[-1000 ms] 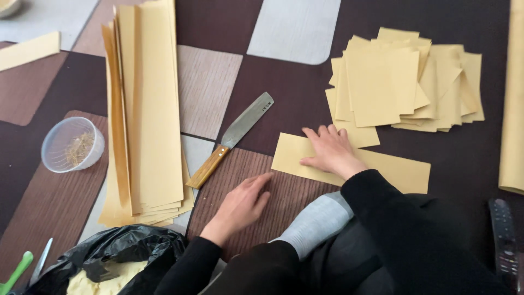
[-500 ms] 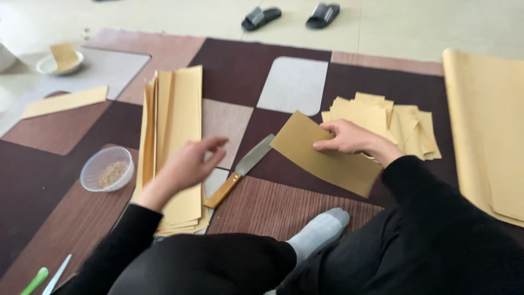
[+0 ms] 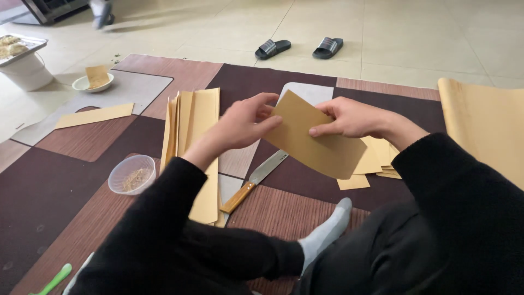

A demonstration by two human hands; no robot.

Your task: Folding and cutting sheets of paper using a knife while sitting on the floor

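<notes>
Step in hand: folding or shaping one tan sheet (image 3: 316, 139), held in the air above the mat (image 3: 65, 186). Left hand (image 3: 240, 123) pinches its near-left edge; right hand (image 3: 349, 117) grips the top edge. A knife (image 3: 256, 180) lies below, between two sheet stacks. The next move likely calls for aligned edges and a firm crease.

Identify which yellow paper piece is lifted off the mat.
The rectangular sheet held by both the left hand and right hand; the other stacks lie flat.
</notes>
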